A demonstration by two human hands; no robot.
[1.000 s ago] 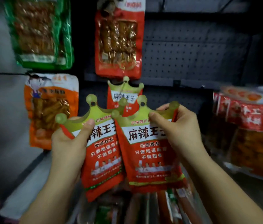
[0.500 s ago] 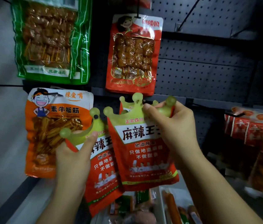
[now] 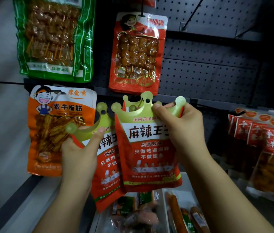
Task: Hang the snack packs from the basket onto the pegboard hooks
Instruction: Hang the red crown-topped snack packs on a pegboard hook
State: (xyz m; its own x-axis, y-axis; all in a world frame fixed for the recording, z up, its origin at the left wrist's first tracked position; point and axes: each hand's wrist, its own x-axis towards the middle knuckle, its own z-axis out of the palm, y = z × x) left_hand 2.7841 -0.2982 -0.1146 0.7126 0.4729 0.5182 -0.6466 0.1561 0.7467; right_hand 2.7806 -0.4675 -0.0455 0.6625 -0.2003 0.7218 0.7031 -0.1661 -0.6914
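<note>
I hold two red snack packs with green crown-shaped tops in front of the dark pegboard (image 3: 208, 76). My right hand (image 3: 181, 132) pinches the crown of the front pack (image 3: 148, 153), raised close against a like pack (image 3: 145, 100) hanging on a hook behind it. My left hand (image 3: 80, 153) grips the crown of the second pack (image 3: 106, 167), which tilts left and lies partly under the front one. The hook itself is mostly hidden behind the crowns.
Hanging around are an orange pack (image 3: 55, 130) at left, a green pack (image 3: 53, 37) above it, a red skewer pack (image 3: 138, 52) at top centre and several red packs (image 3: 265, 140) at right. Below lie sausage packs (image 3: 175, 211) in trays.
Both hands have lifted the packs up and toward the pegboard. The right pack's crown now overlaps the hanging pack's crown, and the view has tilted upward.
</note>
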